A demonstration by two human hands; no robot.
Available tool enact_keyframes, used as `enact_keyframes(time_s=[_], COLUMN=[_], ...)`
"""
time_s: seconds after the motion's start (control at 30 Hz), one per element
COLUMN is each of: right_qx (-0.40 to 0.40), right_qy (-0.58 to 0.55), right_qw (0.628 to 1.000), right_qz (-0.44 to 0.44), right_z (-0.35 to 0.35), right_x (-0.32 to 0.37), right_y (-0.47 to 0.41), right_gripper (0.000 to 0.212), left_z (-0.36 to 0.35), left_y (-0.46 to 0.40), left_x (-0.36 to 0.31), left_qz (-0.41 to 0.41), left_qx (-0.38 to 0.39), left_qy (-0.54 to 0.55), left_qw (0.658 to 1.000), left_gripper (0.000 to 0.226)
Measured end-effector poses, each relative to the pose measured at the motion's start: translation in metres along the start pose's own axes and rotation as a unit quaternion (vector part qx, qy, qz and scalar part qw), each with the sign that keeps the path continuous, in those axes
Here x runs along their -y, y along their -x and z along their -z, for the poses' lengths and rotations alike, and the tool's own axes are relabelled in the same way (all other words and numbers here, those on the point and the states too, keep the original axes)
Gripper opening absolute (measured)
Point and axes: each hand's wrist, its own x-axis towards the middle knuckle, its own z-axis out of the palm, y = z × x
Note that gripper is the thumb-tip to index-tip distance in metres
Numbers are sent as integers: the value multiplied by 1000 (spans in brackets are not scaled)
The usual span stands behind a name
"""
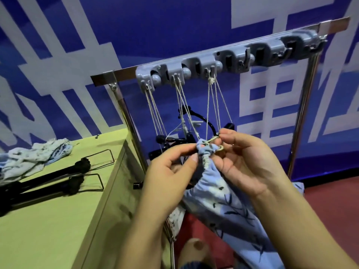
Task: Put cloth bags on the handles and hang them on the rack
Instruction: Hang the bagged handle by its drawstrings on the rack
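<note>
Drawstring work is the step you are on, judging by the grip: your left hand [171,167] pinches the gathered neck of the blue patterned cloth bag [219,191], while your right hand [246,160] pinches the pale cord loop [213,141] at that neck, both hands close together just below the grey hook rail [223,61]. The bag hangs from your fingers below the rail and in front of its strings, its body trailing down toward the floor. To do this well, keep the neck bunched tight with the left hand so it does not slide back open, draw the cord out straight rather than sideways, and leave a loop wide enough to lift onto a free hook further right along the rail. Mind the hanging strings [182,105] that drop from the rail's left hooks; your loop could tangle in them. Below and left of the rail, on the surface [58,210], lie spare black handles [48,177] and a heap of bags [31,158]. Whether a handle sits inside your bag is hidden by the cloth, what hangs on those strings is blocked by your hands, and the whole view is softly blurred.
</note>
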Motion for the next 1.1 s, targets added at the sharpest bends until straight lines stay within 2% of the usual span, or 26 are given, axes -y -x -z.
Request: enact_keyframes(time_s=[0.13, 0.27, 0.37, 0.43, 0.53, 0.67, 0.8, 0.9, 0.97, 1.03, 1.1], right_qx=[7, 41, 69, 86, 94, 94, 114, 132, 144, 152, 151], right_qy=[55, 148, 221, 283, 367, 519, 577, 620, 614, 602, 614], right_qw=[998, 987, 971, 952, 919, 832, 785, 749, 755, 765, 751], right_qz=[1, 38, 65, 76, 111, 170, 191, 192, 177, 172, 190], right_z=[1, -3, -4, -2, 0, 4, 10, 15, 15, 14, 14], right_x=[-1, -2, -4, -7, -5, 2, 5, 4, 3, 3, 2], right_y=[2, 3, 5, 6, 10, 12, 10, 10, 10, 11, 11], right_gripper=[19, 22, 24, 24, 27, 27, 25, 11, 10, 20, 32], left_z=[-4, -1, 2, 4, 8, 7, 6, 6, 6, 7, 8], left_y=[1, 0, 1, 1, 0, -1, -3, -4, -4, -5, -7], left_x=[-4, -9, -14, -15, -9, -5, -4, -4, -5, -5, -6], left_qz=[42, 67, 73, 60, 16, -13, -23, -23, -21, -15, -10], left_qx=[-6, 66, 81, 84, 81, 71, 70, 73, 78, 76, 72], left_qy=[75, 113, 166, 156, 118, 113, 123, 117, 115, 117, 103], left_qw=[996, 989, 980, 982, 990, 991, 990, 990, 990, 990, 992], left_gripper=[40, 25, 21, 11, 12, 8, 2, 2, 7, 9, 10])
